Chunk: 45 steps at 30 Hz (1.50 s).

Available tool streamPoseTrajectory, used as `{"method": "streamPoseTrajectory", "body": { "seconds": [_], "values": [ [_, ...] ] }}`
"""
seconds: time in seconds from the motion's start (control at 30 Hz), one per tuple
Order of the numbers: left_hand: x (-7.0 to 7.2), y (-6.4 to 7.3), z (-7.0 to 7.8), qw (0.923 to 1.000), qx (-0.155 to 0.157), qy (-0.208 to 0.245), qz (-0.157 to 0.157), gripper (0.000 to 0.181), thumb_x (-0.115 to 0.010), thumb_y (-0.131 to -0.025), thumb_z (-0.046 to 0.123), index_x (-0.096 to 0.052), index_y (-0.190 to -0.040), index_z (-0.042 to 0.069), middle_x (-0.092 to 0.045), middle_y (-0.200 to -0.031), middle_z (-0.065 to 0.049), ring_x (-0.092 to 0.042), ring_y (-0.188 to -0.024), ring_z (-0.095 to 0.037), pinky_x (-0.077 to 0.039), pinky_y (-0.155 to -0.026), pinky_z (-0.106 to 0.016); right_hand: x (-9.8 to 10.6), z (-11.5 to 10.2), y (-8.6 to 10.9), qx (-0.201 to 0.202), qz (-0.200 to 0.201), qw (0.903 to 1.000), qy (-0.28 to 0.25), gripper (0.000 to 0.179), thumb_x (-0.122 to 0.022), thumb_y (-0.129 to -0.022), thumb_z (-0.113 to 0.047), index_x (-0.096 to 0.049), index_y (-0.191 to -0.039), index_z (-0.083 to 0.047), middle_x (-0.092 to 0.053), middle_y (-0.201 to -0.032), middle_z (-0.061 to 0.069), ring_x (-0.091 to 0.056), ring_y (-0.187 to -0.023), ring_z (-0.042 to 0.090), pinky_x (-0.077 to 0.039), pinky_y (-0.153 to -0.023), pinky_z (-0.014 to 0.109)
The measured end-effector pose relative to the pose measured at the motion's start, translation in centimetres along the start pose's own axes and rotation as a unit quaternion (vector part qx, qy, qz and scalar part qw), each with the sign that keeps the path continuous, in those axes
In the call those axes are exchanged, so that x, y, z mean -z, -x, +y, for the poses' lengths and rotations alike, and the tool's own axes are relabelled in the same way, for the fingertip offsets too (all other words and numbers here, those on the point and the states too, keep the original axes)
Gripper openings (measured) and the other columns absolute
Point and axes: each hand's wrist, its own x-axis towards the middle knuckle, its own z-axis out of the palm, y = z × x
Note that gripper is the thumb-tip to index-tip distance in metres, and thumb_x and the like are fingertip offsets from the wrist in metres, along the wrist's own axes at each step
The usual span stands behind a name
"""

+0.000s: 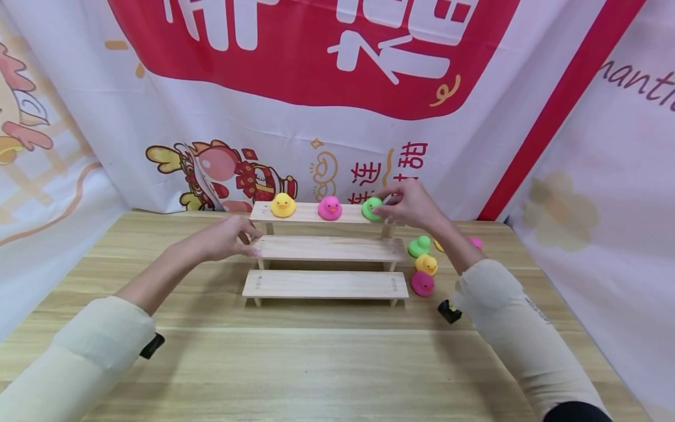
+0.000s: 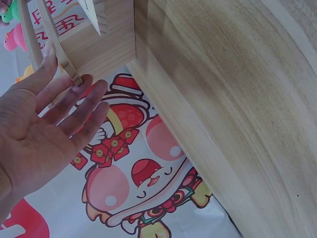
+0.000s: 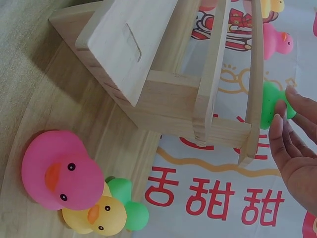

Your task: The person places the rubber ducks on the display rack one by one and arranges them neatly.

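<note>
A three-step wooden stand stands on the table, with a yellow rubber duck and a pink rubber duck on its top shelf. At that shelf's right end, my right hand pinches a green rubber duck between thumb and fingers, its base against the board. My left hand steadies the stand's left side, thumb and index finger gripping the end of the middle shelf. The other left fingers extend beside it, apart from the wood.
Right of the stand, a green duck, a yellow duck and a dark pink duck sit on the table. More ducks show partly behind the right forearm. A printed cloth hangs close behind the stand.
</note>
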Motion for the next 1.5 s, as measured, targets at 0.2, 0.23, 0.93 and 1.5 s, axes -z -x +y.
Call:
{"method": "streamPoseTrajectory", "body": {
  "seconds": [0.2,0.23,0.93,1.5],
  "values": [
    [0.0,0.0,0.0,0.9999,0.003,0.009,-0.003,0.045,-0.083,-0.090,0.018,-0.070,-0.122,-0.011,-0.071,-0.115,-0.024,-0.071,-0.097,-0.030,-0.059,-0.088,-0.049,0.0,0.0,-0.1,-0.002,-0.003,1.0000,0.004,0.035,-0.082,-0.091,-0.014,-0.075,-0.123,-0.005,-0.072,-0.114,0.014,-0.075,-0.085,0.026,-0.063,-0.073,0.038],
    [0.0,0.0,0.0,0.9999,0.003,0.010,-0.003,0.045,-0.083,-0.090,0.018,-0.070,-0.122,-0.011,-0.071,-0.115,-0.024,-0.071,-0.097,-0.030,-0.059,-0.088,-0.048,0.0,0.0,-0.1,-0.001,-0.004,1.0000,0.004,0.035,-0.082,-0.091,-0.014,-0.075,-0.123,-0.005,-0.073,-0.114,0.014,-0.075,-0.085,0.026,-0.063,-0.073,0.037],
    [0.0,0.1,0.0,0.9999,0.001,0.012,-0.004,0.047,-0.082,-0.090,0.016,-0.068,-0.124,-0.013,-0.070,-0.116,-0.026,-0.071,-0.095,-0.029,-0.060,-0.087,-0.047,0.4,0.4,0.2,0.014,0.001,0.9999,-0.002,0.043,-0.083,-0.091,-0.016,-0.071,-0.130,-0.003,-0.071,-0.117,0.015,-0.074,-0.091,0.027,-0.063,-0.070,0.036],
    [0.0,0.1,0.0,1.0000,-0.009,0.001,-0.004,0.047,-0.082,-0.091,0.018,-0.068,-0.125,-0.012,-0.070,-0.113,-0.024,-0.071,-0.095,-0.030,-0.060,-0.086,-0.048,2.8,4.9,4.6,0.012,0.040,0.9991,0.002,0.034,-0.075,-0.097,-0.016,-0.072,-0.124,0.004,-0.074,-0.115,0.022,-0.075,-0.095,0.032,-0.063,-0.081,0.039]
  ]
}}
